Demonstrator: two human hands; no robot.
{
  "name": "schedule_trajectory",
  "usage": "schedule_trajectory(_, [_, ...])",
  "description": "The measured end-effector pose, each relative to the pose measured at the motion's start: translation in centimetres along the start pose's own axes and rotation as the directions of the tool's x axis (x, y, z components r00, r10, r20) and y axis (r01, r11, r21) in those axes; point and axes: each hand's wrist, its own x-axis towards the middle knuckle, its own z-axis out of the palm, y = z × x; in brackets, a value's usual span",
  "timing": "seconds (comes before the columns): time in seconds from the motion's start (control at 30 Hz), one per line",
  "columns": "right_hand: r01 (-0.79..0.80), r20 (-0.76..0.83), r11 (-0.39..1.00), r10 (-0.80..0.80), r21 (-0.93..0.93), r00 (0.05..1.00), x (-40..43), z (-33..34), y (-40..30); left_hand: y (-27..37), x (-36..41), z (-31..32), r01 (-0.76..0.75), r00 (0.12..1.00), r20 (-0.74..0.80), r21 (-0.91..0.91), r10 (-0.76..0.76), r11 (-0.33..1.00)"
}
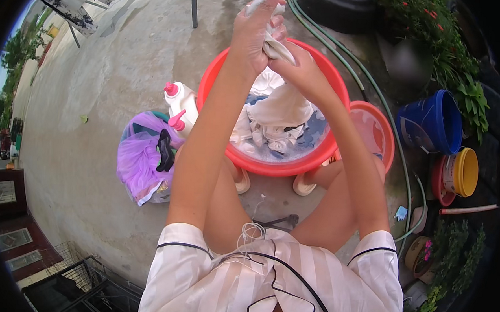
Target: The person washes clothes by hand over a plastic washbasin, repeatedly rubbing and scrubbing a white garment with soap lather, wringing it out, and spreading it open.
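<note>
My left hand (253, 37) grips a bunched, wet white garment (277, 49) above the far side of a large red plastic basin (266, 169). Just right of it, my right hand (299, 67) is closed around the same cloth, and the two hands nearly touch. White fabric (282, 107) hangs below my right forearm into the basin; whether it is one piece with the gripped part is hard to tell. Soapy water (305, 146) in the basin holds more white cloth (240, 132) and some blue cloth (315, 127). My left forearm hides part of the basin's left rim.
Detergent bottles (181, 97) with pink tops stand left of the basin, beside purple netting (146, 150) and a dark item (164, 150). At right are a smaller red basin (388, 138), a green hose (382, 97), a blue bucket (425, 120) and a yellow bucket (465, 172).
</note>
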Motion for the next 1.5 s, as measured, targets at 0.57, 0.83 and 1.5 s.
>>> schedule_trajectory(0.57, [0.108,0.029,0.712,-0.123,-0.694,0.992,-0.8,0.4,-0.4,-1.7,0.4,-0.8,0.023,0.978,-0.209,0.1,-0.001,0.995])
schedule_trajectory(0.83, [-0.064,0.157,0.997,0.056,0.044,0.986,-0.7,-0.3,-0.3,0.8,0.4,-1.2,-0.082,0.994,0.087,0.245,0.062,0.966])
schedule_trajectory(1.5, [0.103,-0.16,0.85,-0.215,-0.517,0.964,0.3,1.5,3.3,-1.9,-1.4,2.0,-0.156,0.938,-0.17,0.571,0.302,0.806])
